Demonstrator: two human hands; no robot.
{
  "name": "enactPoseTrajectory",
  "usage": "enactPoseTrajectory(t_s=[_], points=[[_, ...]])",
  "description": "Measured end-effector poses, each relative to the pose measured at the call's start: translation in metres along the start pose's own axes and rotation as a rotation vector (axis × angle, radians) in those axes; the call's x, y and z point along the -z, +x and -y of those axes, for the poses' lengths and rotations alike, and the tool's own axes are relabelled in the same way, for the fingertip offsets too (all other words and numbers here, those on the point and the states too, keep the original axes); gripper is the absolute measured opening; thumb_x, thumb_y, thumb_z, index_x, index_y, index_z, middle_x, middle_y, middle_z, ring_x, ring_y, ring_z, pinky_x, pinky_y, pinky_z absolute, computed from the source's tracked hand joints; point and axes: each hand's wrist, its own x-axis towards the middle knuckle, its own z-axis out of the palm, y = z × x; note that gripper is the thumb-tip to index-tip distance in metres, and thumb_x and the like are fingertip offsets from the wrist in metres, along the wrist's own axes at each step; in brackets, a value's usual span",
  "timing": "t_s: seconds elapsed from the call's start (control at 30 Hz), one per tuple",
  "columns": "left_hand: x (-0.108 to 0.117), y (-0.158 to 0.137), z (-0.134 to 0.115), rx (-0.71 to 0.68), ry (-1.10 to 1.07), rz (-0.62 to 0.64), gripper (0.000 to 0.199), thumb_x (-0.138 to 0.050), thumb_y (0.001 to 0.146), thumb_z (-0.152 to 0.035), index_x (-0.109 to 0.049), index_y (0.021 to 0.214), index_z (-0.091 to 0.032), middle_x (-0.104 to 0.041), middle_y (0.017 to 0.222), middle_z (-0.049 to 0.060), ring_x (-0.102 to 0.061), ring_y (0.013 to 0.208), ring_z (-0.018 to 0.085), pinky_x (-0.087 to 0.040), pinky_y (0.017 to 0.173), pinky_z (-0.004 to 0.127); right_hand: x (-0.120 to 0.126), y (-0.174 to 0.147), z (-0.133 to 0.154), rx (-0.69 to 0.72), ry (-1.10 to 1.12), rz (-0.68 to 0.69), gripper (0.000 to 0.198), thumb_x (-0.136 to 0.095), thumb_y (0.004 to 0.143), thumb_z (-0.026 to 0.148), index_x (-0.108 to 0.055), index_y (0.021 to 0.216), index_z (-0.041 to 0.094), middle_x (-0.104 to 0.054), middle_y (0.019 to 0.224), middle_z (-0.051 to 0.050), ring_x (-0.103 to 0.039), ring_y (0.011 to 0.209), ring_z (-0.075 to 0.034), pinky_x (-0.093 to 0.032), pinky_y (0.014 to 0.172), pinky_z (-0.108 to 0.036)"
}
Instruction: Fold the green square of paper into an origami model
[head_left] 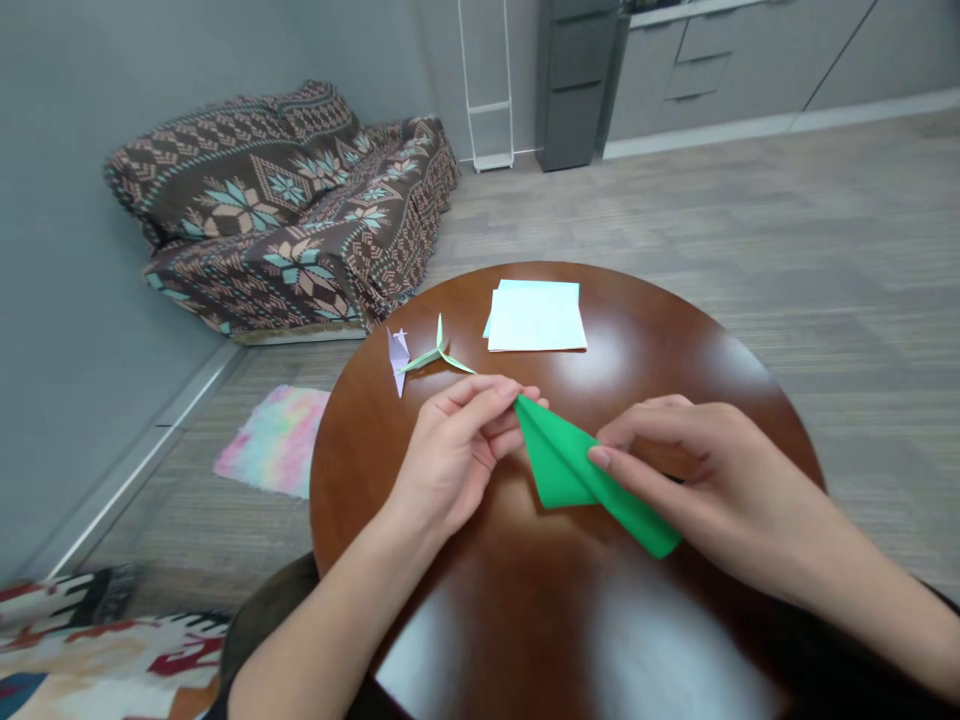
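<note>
A folded sheet of green paper (559, 465) is held up above the round brown table, with a crease running down from its pointed tip. My left hand (465, 445) pinches that tip between thumb and fingers. On the other side, my right hand (697, 470) grips the paper's right edge between thumb and forefinger. Its remaining fingers are partly hidden. Beyond my left hand lie a pale green folded paper piece (439, 352) with three thin arms and a small lilac folded paper figure (399, 358).
A stack of pale paper sheets (536, 318) lies at the far side of the round table (352, 480). Behind it, a sofa (285, 210) with a patterned cover stands at the left. A pastel fluffy mat (276, 440) is on the floor. Grey cabinets (697, 70) line the back.
</note>
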Motion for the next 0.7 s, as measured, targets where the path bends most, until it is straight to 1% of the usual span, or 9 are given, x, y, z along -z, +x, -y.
enactPoseTrajectory(t_s=[0.07, 0.1, 0.17, 0.2, 0.27, 0.33, 0.47, 0.57, 0.7], points=[[0.0004, 0.0005, -0.0005, -0.022, -0.014, -0.011, 0.010, -0.082, 0.081, -0.022, -0.074, 0.080, -0.016, -0.080, 0.085, 0.005, -0.077, 0.083, 0.018, -0.061, 0.076, 0.026, -0.0005, -0.0006, -0.0004, -0.006, 0.004, 0.001, 0.019, -0.065, 0.093, 0.022, -0.078, 0.079, 0.023, -0.077, 0.073, 0.000, -0.067, 0.064, -0.019, -0.045, 0.062, -0.033], [0.0003, 0.0001, -0.0008, -0.032, -0.013, -0.001, 0.013, -0.081, 0.083, -0.027, -0.074, 0.082, -0.015, -0.080, 0.087, 0.006, -0.077, 0.084, 0.018, -0.061, 0.076, 0.026, -0.0007, -0.0007, -0.0004, -0.014, 0.007, 0.002, 0.019, -0.065, 0.093, 0.022, -0.078, 0.079, 0.023, -0.077, 0.073, 0.000, -0.067, 0.064, -0.019, -0.045, 0.062, -0.033], [-0.0004, -0.0017, -0.0007, -0.041, 0.030, 0.051, 0.021, -0.079, 0.085, -0.036, -0.076, 0.086, -0.015, -0.080, 0.091, 0.008, -0.075, 0.085, 0.019, -0.061, 0.077, 0.028, -0.0004, -0.0006, 0.0001, -0.032, 0.019, 0.005, 0.020, -0.065, 0.093, 0.023, -0.078, 0.078, 0.024, -0.077, 0.072, 0.000, -0.067, 0.064, -0.019, -0.045, 0.063, -0.033], [-0.0009, -0.0029, -0.0003, -0.043, 0.069, 0.081, 0.023, -0.080, 0.084, -0.037, -0.076, 0.087, -0.014, -0.079, 0.090, 0.008, -0.074, 0.083, 0.019, -0.060, 0.076, 0.028, 0.0000, -0.0002, 0.0009, -0.043, 0.023, 0.010, 0.020, -0.064, 0.093, 0.024, -0.078, 0.078, 0.023, -0.077, 0.073, 0.000, -0.067, 0.064, -0.019, -0.045, 0.063, -0.033], [-0.0016, -0.0048, 0.0011, -0.047, 0.162, 0.117, 0.021, -0.084, 0.080, -0.033, -0.076, 0.085, -0.014, -0.076, 0.083, 0.004, -0.069, 0.075, 0.014, -0.056, 0.071, 0.024, 0.0013, 0.0008, 0.0031, -0.079, 0.028, 0.035, 0.020, -0.063, 0.093, 0.023, -0.077, 0.078, 0.023, -0.077, 0.073, 0.000, -0.066, 0.065, -0.018, -0.045, 0.064, -0.032], [-0.0014, -0.0054, 0.0030, -0.051, 0.230, 0.112, 0.017, -0.087, 0.077, -0.026, -0.074, 0.080, -0.014, -0.071, 0.075, 0.000, -0.063, 0.068, 0.010, -0.052, 0.067, 0.020, 0.0023, 0.0020, 0.0058, -0.142, 0.047, 0.091, 0.021, -0.061, 0.092, 0.022, -0.076, 0.078, 0.022, -0.075, 0.071, 0.000, -0.065, 0.063, -0.017, -0.044, 0.061, -0.031], [0.0003, -0.0043, 0.0055, -0.056, 0.290, 0.122, 0.020, -0.087, 0.078, -0.026, -0.072, 0.074, -0.014, -0.067, 0.072, -0.002, -0.058, 0.067, 0.008, -0.047, 0.066, 0.019, 0.0013, 0.0038, 0.0089, -0.297, 0.198, 0.199, 0.019, -0.060, 0.092, 0.025, -0.071, 0.077, 0.021, -0.065, 0.061, 0.003, -0.055, 0.052, -0.013, -0.038, 0.048, -0.026], [0.0009, -0.0044, 0.0062, -0.050, 0.312, 0.148, 0.021, -0.086, 0.079, -0.028, -0.072, 0.074, -0.014, -0.067, 0.074, -0.001, -0.058, 0.068, 0.007, -0.046, 0.067, 0.019, -0.0017, 0.0045, 0.0086, -0.362, 0.318, 0.181, 0.018, -0.062, 0.091, 0.029, -0.068, 0.076, 0.021, -0.060, 0.060, 0.003, -0.051, 0.051, -0.012, -0.036, 0.045, -0.023], [0.0011, -0.0052, 0.0066, -0.047, 0.332, 0.149, 0.021, -0.086, 0.080, -0.029, -0.073, 0.076, -0.014, -0.068, 0.075, 0.000, -0.058, 0.070, 0.008, -0.046, 0.068, 0.020, -0.0043, 0.0045, 0.0076, -0.382, 0.366, 0.142, 0.016, -0.064, 0.090, 0.028, -0.069, 0.076, 0.021, -0.062, 0.063, 0.002, -0.053, 0.053, -0.012, -0.037, 0.046, -0.022]])
